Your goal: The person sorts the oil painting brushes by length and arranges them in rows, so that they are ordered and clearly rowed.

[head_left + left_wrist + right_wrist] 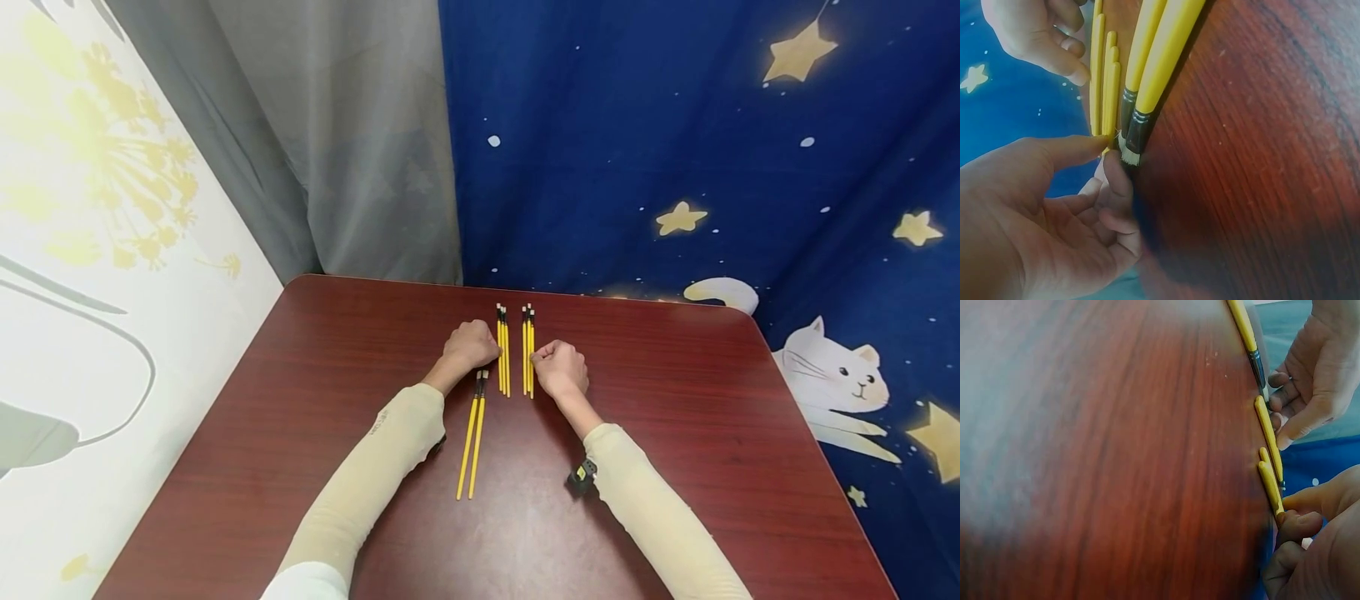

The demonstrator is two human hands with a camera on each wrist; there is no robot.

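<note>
Left hand (471,342): narrow pinch at outer edge of left brush trio (504,358). Right hand (562,367): similar pinch on right brush trio (528,354). Mid-length hold presumably keeps handles parallel. Brush pair (480,425) nearer person on table (675,375), apparently separate group.

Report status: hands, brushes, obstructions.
Left hand on left brush trio, right hand on right brush trio. Trios side by side, gap between. Brush pair lies apart, lower in head view. No obstruction seen between trios.
</note>
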